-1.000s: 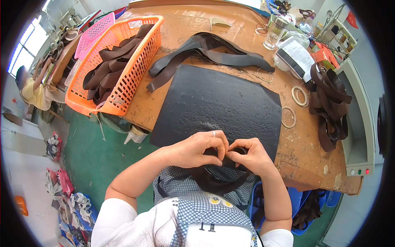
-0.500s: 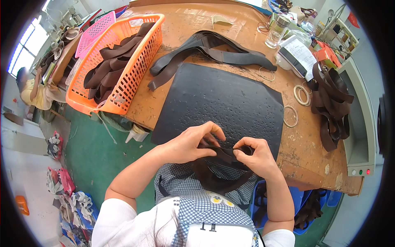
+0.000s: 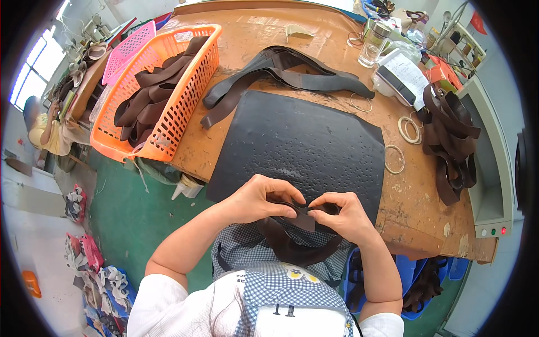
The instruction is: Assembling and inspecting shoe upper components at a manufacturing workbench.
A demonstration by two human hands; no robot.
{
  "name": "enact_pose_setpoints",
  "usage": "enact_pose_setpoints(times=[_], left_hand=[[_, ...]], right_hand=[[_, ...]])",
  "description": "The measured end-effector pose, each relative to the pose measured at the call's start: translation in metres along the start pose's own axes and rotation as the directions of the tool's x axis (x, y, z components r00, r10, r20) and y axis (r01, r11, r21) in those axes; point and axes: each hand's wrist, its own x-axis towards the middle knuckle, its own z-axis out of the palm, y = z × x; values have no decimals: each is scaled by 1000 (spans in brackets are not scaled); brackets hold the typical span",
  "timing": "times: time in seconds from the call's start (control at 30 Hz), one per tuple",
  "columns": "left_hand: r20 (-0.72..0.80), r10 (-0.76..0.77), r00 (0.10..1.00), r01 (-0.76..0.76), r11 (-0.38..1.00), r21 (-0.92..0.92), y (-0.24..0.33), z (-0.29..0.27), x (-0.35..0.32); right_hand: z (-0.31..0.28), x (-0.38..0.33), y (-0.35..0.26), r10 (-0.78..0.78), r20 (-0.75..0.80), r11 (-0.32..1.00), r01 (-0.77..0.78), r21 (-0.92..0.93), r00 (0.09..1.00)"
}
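A dark brown flat strip (image 3: 286,244) hangs in a loop over my lap, its upper parts at the near edge of a black pitted mat (image 3: 303,143). My left hand (image 3: 261,199) is closed on the strip, thumb below and fingers curled above. Close beside it, my right hand (image 3: 345,216) pinches the strip between thumb and forefinger. The fingertips of both hands almost meet, and a short flap of strip sticks out below them. What lies between the fingertips is partly hidden.
An orange basket (image 3: 216,48) of brown strips stands at the left. Folded strips (image 3: 292,70) lie beyond the mat. At the right are more strips (image 3: 449,140), cream rings (image 3: 409,130), a glass jar (image 3: 373,45) and a grey machine (image 3: 494,168). A person (image 3: 42,132) sits far left.
My right hand has shifted left, its fingertips now close to the left hand's. A flap of the strip now shows below the fingers. The left fingers have curled in more.
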Motion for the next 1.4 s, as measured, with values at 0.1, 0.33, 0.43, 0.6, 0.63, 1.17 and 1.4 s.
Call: enact_pose_setpoints(times=[0.1,0.33,0.43,0.6,0.63,1.17,1.4], left_hand=[[-11,-48,999,47,999,-10,-1,0,1],[130,127,983,-133,990,40,-5,1,4],[157,104,982,-132,975,181,3,-1,5],[197,251,948,-283,946,158,-2,-4,4],[201,250,947,-283,946,157,-1,-5,3],[-57,-104,993,109,989,100,-8,-5,0],[-89,-88,992,98,989,108,-6,-4,-1]], right_hand=[[-1,0,2,40,28,994,-43,96,999],[-3,7,7,61,99,995,-68,73,993],[0,10,19,-162,57,986,161,36,985],[6,9,18,32,-1,999,-32,19,999],[6,9,18,58,-40,995,-61,-73,998],[6,4,14,71,3,997,-71,24,997],[5,5,13,79,11,995,-79,68,997]])
